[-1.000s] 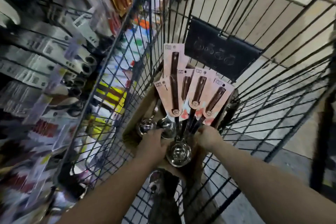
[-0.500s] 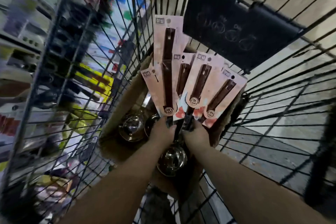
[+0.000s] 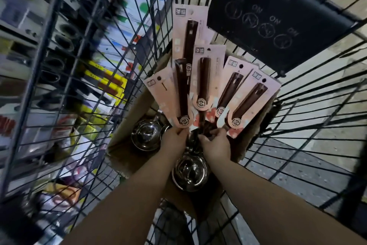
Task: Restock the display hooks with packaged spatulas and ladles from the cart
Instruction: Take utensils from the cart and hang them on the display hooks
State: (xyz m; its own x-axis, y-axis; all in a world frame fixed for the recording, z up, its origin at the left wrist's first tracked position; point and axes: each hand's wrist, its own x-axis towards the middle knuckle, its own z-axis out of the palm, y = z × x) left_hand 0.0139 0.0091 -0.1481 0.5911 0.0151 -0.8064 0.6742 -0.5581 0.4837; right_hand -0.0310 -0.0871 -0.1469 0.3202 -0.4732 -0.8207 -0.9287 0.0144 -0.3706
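Note:
Several packaged ladles [image 3: 202, 85] with dark brown handles on pink cards fan upward out of a cardboard box [image 3: 123, 151] inside the black wire cart [image 3: 83, 77]. My left hand [image 3: 174, 141] grips the stem of the leftmost ladle [image 3: 181, 93], just below its pink card. My right hand [image 3: 215, 143] grips the stems of the right-hand ladles [image 3: 246, 101]. A shiny steel ladle bowl [image 3: 189, 173] hangs below my hands, between my wrists. Another steel bowl [image 3: 146, 135] lies in the box to the left.
Blurred display shelves [image 3: 29, 46] with packaged kitchen goods show through the cart's left wire side. A dark panel with "ON" marks [image 3: 278, 20] hangs on the cart's far wall. Grey floor [image 3: 297, 165] lies to the right under the wires.
Both hands have drawn closer together on the ladle stems and the bundle has risen toward the camera. The leftmost card has slid lower, away from the tall one.

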